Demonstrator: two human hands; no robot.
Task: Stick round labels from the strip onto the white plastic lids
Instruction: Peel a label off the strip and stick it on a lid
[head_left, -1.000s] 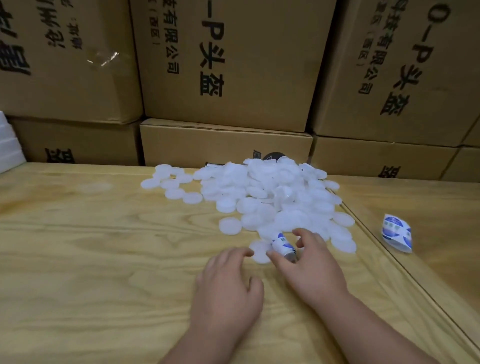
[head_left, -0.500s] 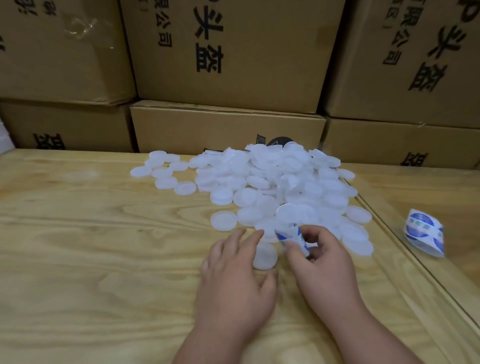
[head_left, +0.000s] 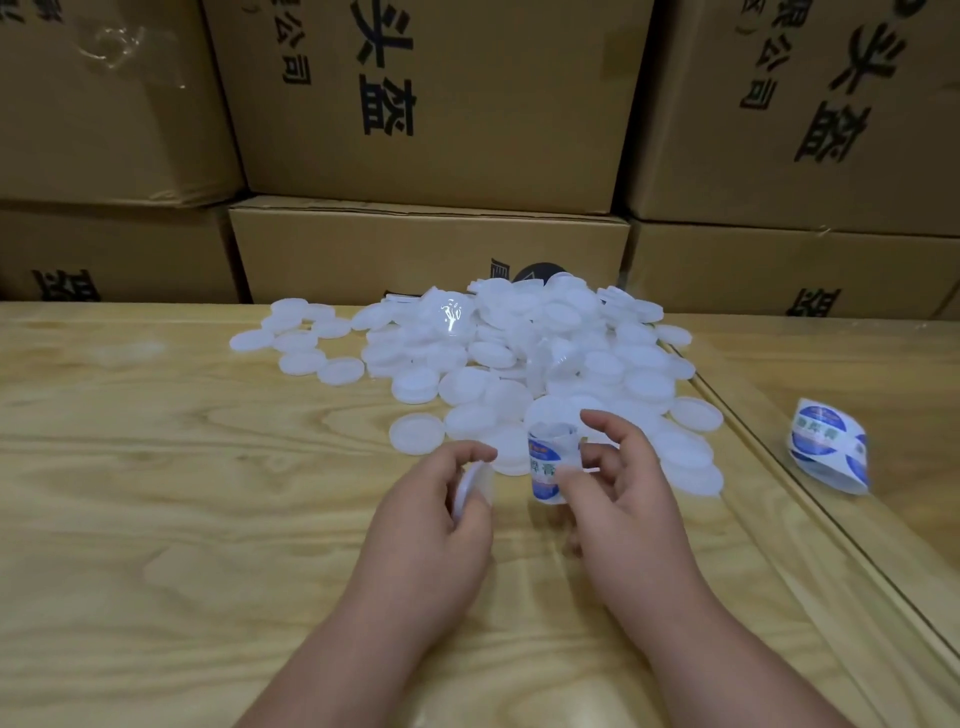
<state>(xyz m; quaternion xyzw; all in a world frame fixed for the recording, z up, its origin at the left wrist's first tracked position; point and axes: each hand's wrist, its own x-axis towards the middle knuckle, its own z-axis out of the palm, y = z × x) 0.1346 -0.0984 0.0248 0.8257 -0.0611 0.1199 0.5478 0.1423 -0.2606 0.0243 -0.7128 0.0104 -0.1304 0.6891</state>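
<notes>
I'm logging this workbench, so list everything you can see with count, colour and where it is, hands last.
lid pile: many, too many to count, white, middle of the table toward the back
held lid: one, white, in the left hand
label strip: one, white with blue print, in the right hand
second label strip: one, white and blue, curled, on the right tabletop
table: light wood
boxes: several, brown, black print, stacked behind the table
left hand: grips a lid
right hand: pinches the strip
</notes>
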